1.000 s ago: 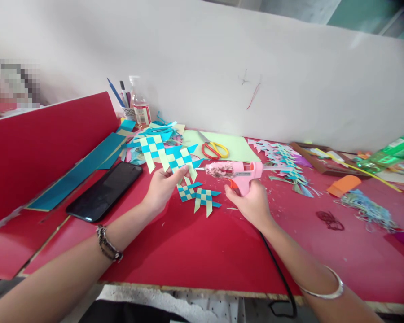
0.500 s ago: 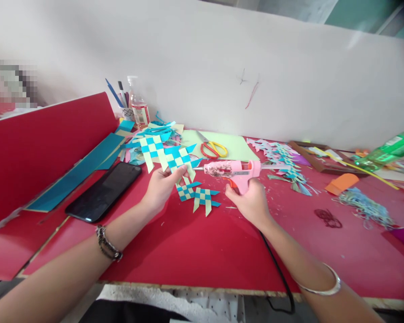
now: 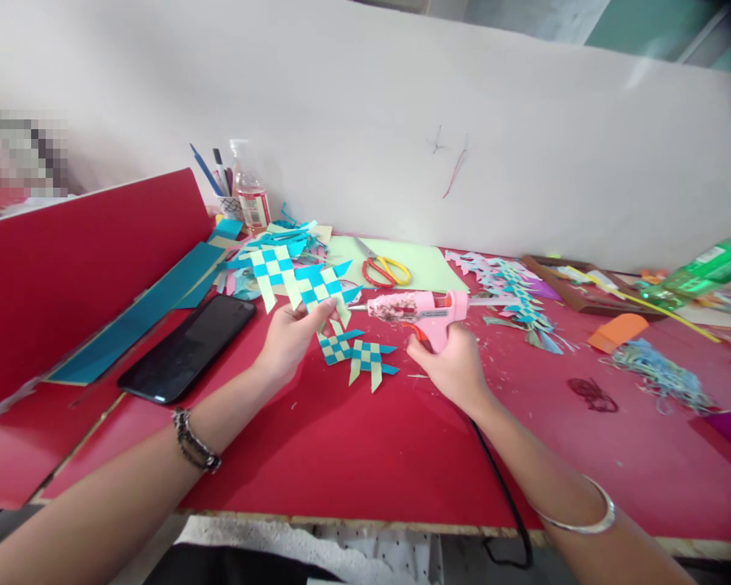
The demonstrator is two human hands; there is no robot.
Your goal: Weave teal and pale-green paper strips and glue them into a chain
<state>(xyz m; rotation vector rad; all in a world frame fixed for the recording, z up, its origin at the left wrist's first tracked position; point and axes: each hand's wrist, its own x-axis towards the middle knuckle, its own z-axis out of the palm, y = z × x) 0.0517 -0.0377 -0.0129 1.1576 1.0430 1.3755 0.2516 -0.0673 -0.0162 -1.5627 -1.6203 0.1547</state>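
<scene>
Between the thumb and fingers of my left hand (image 3: 292, 337) is a woven paper fish (image 3: 320, 284) in blue and pale yellow checks. My right hand (image 3: 454, 366) grips a pink hot glue gun (image 3: 420, 309) by its handle, one finger at the orange trigger. The gun's metal nozzle points left, at the right side of the held fish; whether it touches cannot be made out. Two more woven paper fish (image 3: 370, 359) lie on the red table just below. Another checked woven piece (image 3: 274, 264) is directly left of the held one.
Red-and-yellow scissors (image 3: 387, 272) rest on a pale green sheet (image 3: 432, 264). A black phone (image 3: 188, 349) lies left, near blue paper strips (image 3: 140, 309). A bottle (image 3: 253, 195) stands behind. Woven strings (image 3: 517, 292), red thread (image 3: 593, 395) and a green bottle (image 3: 707, 268) are right. The gun's black cord (image 3: 503, 487) hangs over the edge.
The held paper fish and the glue gun have shifted very slightly left. Both hands keep their hold.
</scene>
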